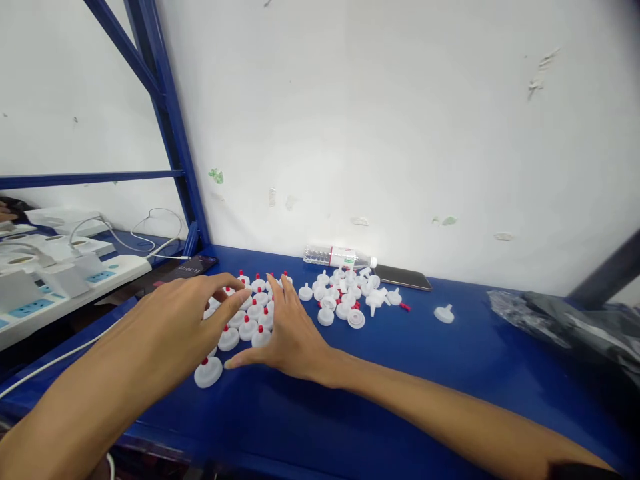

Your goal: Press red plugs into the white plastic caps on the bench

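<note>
The left forearm comes in nearest, over the bench's front left corner, and ends in the left hand (pixel 187 317), which arches above the left side of a cluster of red-tipped white discs (pixel 247 327). Its thumb and forefinger almost meet, with other fingers out of sight, so whether it grips anything I cannot tell. The right hand (pixel 293 333) is open and grasps nothing: its fingers stretch along the cluster's right side, while its thumb points left across the front.

The cluster stands on the left part of the bench (pixel 380 407), between the two hands, red tips upward. One front disc (pixel 208 373) sits nearest the front edge, just beside the right thumb. Toward the middle of the back edge lies a jumbled heap of white stemmed discs (pixel 345 297) mixed with red bits; a red piece (pixel 405 307) lies at its right. Behind the heap, a clear bottle (pixel 343 257) rests on its side, next to a dark phone (pixel 403 277). A lone white disc (pixel 444 313) lies farther right, near crumpled plastic (pixel 575 327) toward the right edge. Beyond the left edge is a white power strip (pixel 120 271).
</note>
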Demonstrator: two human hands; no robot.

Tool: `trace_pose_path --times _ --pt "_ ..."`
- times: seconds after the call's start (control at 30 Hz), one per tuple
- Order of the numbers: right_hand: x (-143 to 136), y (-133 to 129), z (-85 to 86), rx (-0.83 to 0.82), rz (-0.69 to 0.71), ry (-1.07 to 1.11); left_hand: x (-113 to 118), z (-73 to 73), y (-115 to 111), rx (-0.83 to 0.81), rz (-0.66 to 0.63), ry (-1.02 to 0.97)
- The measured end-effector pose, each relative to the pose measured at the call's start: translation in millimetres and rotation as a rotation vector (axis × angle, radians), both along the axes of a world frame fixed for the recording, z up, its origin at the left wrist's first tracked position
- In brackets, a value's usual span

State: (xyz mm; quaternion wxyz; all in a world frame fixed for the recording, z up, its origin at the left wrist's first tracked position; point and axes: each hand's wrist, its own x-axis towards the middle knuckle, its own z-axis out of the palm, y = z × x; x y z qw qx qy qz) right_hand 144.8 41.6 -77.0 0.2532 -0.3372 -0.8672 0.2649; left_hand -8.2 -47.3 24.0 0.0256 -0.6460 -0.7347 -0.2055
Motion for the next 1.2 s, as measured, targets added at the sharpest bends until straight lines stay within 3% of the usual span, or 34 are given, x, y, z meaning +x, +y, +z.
trace_pose_path --times 0.07,0.17,0.3,0.47,0.57,0.87,1.07,1.2 --pt "18 1 12.7 0.089 -0.012 0.033 4 2.3 2 -0.017 0.003 0.04" --pt "55 7 37.6 0.349 -0.043 0.073 20 4.1 8 -0.018 -0.031 0.032" --pt "114 19 55.7 0.535 -0.115 -0.001 61 -13.5 24 -0.123 -0.164 -0.016" --pt "187 35 33.6 0.678 -0.271 -0.157 105 -56.7 45 -0.151 -0.295 0.054" --pt "216 43 18.3 0.649 -0.339 -0.231 115 -66.9 51 -0.202 -0.289 0.082" --pt "244 61 13.9 0.513 -0.544 -0.423 121 -54.3 51 -0.279 -0.306 0.056" --pt "249 67 7.8 0.45 -0.52 -0.53 121 -63.6 51 -0.347 -0.345 -0.023" --pt "247 65 9.6 0.434 -0.509 -0.563 126 -60.9 47 -0.388 -0.376 -0.037"
